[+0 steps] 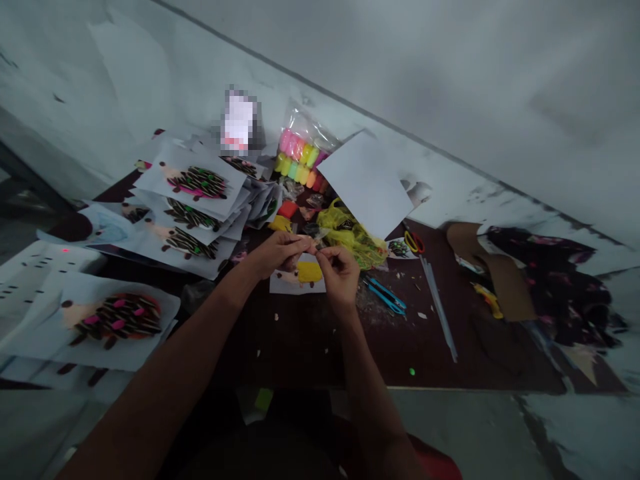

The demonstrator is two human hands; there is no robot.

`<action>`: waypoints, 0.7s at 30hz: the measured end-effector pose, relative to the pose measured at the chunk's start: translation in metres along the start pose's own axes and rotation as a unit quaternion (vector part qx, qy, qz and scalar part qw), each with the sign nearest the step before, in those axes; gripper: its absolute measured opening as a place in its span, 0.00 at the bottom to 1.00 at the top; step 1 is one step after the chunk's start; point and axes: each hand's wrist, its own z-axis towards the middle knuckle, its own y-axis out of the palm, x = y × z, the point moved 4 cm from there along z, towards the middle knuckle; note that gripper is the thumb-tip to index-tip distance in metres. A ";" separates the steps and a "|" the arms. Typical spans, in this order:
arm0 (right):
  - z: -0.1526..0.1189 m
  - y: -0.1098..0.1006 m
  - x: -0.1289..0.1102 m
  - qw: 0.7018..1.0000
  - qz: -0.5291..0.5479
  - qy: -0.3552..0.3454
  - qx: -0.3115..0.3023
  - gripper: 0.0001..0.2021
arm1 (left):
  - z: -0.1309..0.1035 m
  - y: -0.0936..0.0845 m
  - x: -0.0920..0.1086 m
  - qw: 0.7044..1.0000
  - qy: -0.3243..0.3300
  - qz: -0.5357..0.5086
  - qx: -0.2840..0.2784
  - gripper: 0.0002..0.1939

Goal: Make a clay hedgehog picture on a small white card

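Note:
Both hands meet over the middle of the dark table. My left hand (283, 253) has its fingers pinched together, and its fingertips touch those of my right hand (340, 270), which is also closed in a pinch. Whatever lies between the fingertips is too small and dim to name. Just beneath them is a white card (280, 285) bearing a yellow shape (309, 271) and a pale hedgehog-like head; my hands partly cover it. A crumpled yellow plastic bag (350, 233) lies beyond my right hand, with a blue utility knife (385, 295) to its near side.
On the left are stacked hedgehog pictures (195, 180) and another hedgehog card (115, 320). At the back stand a bag of coloured clay (303, 157) and a white sheet (370, 183). Scissors (414, 242), clear strips (440, 310) and dark patterned cloth (560, 287) lie to the right.

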 end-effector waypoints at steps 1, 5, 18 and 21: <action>-0.002 0.000 -0.005 0.999 -0.031 -0.033 0.003 0.09 | 0.000 0.000 0.000 1.000 0.001 0.000 0.000 0.18; -0.006 0.004 -0.017 0.981 -0.149 -0.118 -0.026 0.08 | 0.001 0.002 -0.002 1.000 0.001 -0.001 -0.003 0.21; -0.008 0.001 -0.022 0.939 -0.285 -0.189 -0.014 0.09 | -0.002 0.003 0.003 0.995 -0.044 0.083 0.026 0.19; -0.018 -0.003 -0.018 0.934 -0.297 -0.196 -0.030 0.09 | 0.000 -0.011 0.002 0.980 -0.054 0.177 0.069 0.14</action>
